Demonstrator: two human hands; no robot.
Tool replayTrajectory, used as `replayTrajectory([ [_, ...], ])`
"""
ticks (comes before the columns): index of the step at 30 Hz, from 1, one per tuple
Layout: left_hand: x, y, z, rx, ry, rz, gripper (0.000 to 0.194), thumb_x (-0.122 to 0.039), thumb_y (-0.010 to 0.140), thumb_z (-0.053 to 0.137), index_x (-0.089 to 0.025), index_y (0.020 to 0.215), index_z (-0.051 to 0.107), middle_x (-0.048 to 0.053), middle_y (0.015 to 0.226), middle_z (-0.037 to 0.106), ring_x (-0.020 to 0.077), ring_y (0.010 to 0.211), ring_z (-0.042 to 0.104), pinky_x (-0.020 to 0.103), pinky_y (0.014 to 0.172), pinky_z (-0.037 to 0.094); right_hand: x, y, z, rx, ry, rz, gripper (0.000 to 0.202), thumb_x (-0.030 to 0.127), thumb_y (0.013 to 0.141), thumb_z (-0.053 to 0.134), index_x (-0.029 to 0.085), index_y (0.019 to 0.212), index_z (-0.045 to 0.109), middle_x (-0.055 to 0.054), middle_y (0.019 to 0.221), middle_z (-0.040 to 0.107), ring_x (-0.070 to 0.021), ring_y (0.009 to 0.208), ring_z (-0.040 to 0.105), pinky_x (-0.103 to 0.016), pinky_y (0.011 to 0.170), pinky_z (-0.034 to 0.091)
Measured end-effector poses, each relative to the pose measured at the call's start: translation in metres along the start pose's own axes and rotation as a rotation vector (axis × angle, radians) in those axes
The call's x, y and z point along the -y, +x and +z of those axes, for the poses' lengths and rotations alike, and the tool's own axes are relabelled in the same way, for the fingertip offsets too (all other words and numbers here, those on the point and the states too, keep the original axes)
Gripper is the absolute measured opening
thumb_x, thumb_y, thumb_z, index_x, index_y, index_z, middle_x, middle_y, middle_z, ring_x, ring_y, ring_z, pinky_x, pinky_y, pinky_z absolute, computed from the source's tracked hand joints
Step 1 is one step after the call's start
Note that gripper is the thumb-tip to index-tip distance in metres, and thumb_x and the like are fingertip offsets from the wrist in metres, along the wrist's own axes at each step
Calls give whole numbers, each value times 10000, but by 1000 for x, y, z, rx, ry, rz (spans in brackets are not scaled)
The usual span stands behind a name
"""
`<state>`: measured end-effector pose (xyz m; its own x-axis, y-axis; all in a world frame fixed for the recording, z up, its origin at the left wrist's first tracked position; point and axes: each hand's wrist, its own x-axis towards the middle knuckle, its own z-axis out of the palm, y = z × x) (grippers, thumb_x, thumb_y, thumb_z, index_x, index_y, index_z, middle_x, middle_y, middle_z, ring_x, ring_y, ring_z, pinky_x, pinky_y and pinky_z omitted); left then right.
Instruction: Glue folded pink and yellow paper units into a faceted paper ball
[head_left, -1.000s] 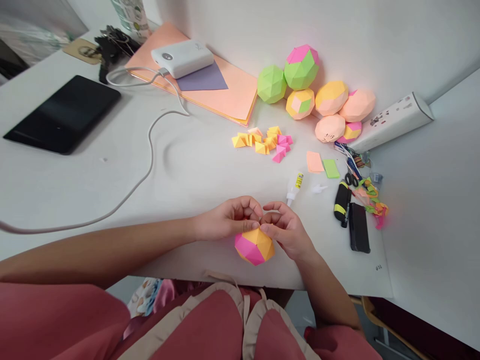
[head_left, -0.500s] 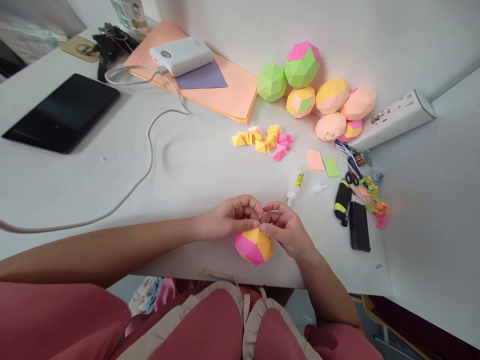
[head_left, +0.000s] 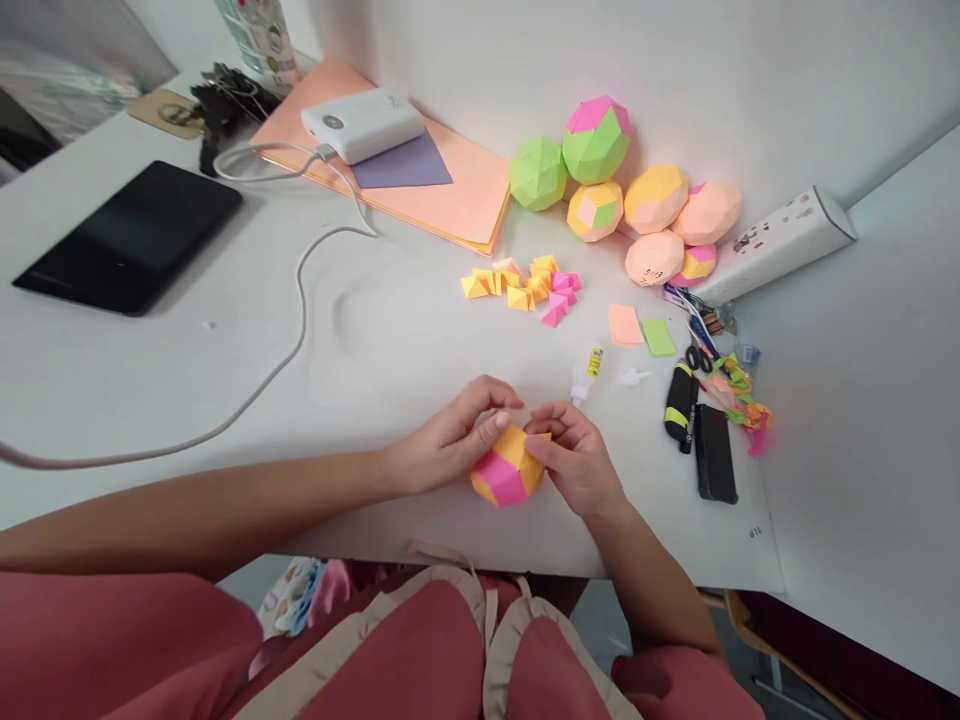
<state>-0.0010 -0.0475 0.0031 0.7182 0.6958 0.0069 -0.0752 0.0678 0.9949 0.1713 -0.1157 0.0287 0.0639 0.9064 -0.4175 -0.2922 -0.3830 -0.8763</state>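
A faceted folded-paper ball [head_left: 506, 478] in yellow and pink is between my hands, close to the desk's front edge. My left hand [head_left: 454, 440] holds its left side; the thumb is raised along the upper edge and the index finger arches above it. My right hand [head_left: 577, 460] pinches a yellow part at the ball's upper right between thumb and fingers. My fingers partly hide the ball's far side. Just beyond my right hand lies a glue bottle [head_left: 587, 375], its nozzle pointing toward me, with a white cap [head_left: 635, 377] beside it.
Several small folded yellow and pink paper pieces [head_left: 525, 285] lie ahead. Finished paper balls [head_left: 596, 140] are grouped by the wall. Paper squares [head_left: 625, 325], a black-and-yellow cutter [head_left: 681, 400] and a phone [head_left: 715, 453] sit right. Left are a tablet [head_left: 131, 235], cable [head_left: 300, 290] and power bank [head_left: 364, 123].
My left thumb has lifted off the top of the ball and the left fingers have straightened somewhat. The ball has tilted and risen slightly, with my right hand still pinching it.
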Motion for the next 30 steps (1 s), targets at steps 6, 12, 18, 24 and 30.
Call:
replayTrajectory([
  [6,0,7,1,-94,-86,-163,422,-460,867,485,-212,1205,437,101,1327,429,256,1260,382,410,1035,355,0,12,-10,-274,192,-287,218,209,653,733,247,827,608,52,713,597,-81,675,557,-222,648,481],
  [12,24,11,2,21,-174,14,715,-323,785,650,-299,1387,265,92,1464,266,268,1354,269,465,1098,294,-9,27,-10,-311,266,-332,142,255,695,715,248,791,610,36,794,629,-103,770,589,-270,737,499],
  [18,27,16,-9,-52,161,160,596,-220,820,568,-271,1374,355,88,1422,333,263,1341,290,431,1108,296,-12,25,-1,-195,291,-291,151,310,698,729,218,767,632,16,796,646,-118,780,606,-291,734,508],
  [24,27,16,-10,-94,218,191,531,-175,827,507,-266,1336,385,89,1443,291,236,1350,277,402,1101,311,-12,24,-3,-188,259,-277,212,251,636,775,213,703,578,54,691,603,-91,699,580,-268,707,487],
  [30,12,11,-7,-296,-68,-168,394,-382,828,543,-172,1155,476,130,1245,518,260,1101,567,468,993,411,-11,25,-3,-294,265,-373,248,251,615,773,225,708,545,47,708,576,-101,716,561,-270,700,488],
])
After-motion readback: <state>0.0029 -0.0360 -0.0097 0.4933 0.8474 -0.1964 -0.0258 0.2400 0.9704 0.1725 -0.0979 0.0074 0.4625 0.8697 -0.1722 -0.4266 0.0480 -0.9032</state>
